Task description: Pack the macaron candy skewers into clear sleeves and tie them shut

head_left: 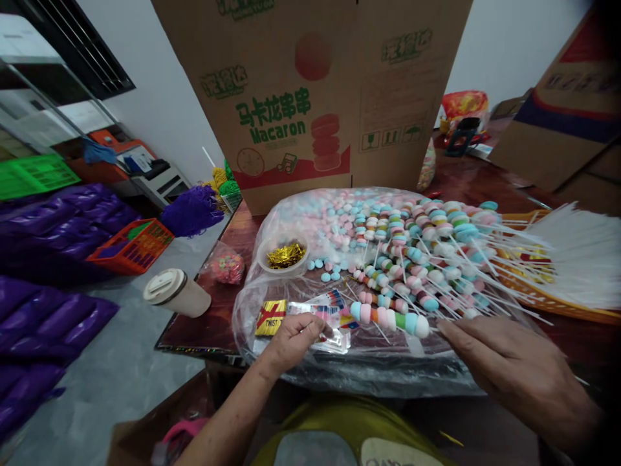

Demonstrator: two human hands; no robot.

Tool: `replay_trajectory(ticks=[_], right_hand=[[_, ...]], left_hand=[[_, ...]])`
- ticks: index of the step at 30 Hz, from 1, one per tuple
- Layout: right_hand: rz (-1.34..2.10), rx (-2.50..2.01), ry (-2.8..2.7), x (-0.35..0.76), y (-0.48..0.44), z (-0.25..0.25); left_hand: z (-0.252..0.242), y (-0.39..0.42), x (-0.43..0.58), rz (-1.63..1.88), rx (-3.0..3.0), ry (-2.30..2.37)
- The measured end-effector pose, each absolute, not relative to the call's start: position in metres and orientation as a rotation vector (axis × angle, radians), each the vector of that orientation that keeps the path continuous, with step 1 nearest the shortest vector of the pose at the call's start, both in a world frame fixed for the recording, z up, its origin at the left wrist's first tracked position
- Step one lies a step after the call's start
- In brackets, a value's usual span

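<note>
A candy skewer [388, 318] of pastel pink, blue, green and white pieces lies almost level at the front of the pile. Its stick end meets the fingertips of my right hand [509, 366], which are closed together on it. To the left, my left hand [298, 333] is closed in a pinch above flat clear wrappers [334, 340]; what its fingertips hold, if anything, cannot be made out. A yellow twist-tie pack [270, 318] sits beside that hand. Behind the skewer are many similar candy skewers [427, 259], with white sticks pointing right.
Loose candies lie on a clear plastic sheet [247, 323], near a bowl [262, 255] of gold ties. A lidded cup [187, 294] stands at the table's left edge. An orange basket [538, 298] holds white sticks at right. A large Macaron carton [334, 84] rises behind.
</note>
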State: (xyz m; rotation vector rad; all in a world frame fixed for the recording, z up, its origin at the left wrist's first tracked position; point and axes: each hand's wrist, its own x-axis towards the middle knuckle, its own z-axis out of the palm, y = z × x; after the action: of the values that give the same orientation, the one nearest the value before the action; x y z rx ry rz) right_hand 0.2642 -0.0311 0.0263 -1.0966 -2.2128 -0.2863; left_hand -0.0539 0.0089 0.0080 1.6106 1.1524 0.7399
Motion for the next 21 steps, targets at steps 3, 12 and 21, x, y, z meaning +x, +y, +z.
replay_trajectory(ticks=[3,12,21], right_hand=[[-0.332,-1.019,-2.288,0.266,-0.039,0.014],[-0.337,-1.089,-2.216,0.274,-0.043,0.016],[-0.385,-1.046,-2.189,0.256,-0.046,0.005]], left_hand=[[0.005,0.01,-0.051,0.795,1.408,1.204],[0.013,0.008,-0.047,0.664,1.487,1.263],[0.014,0.008,-0.044,0.802,1.28,1.188]])
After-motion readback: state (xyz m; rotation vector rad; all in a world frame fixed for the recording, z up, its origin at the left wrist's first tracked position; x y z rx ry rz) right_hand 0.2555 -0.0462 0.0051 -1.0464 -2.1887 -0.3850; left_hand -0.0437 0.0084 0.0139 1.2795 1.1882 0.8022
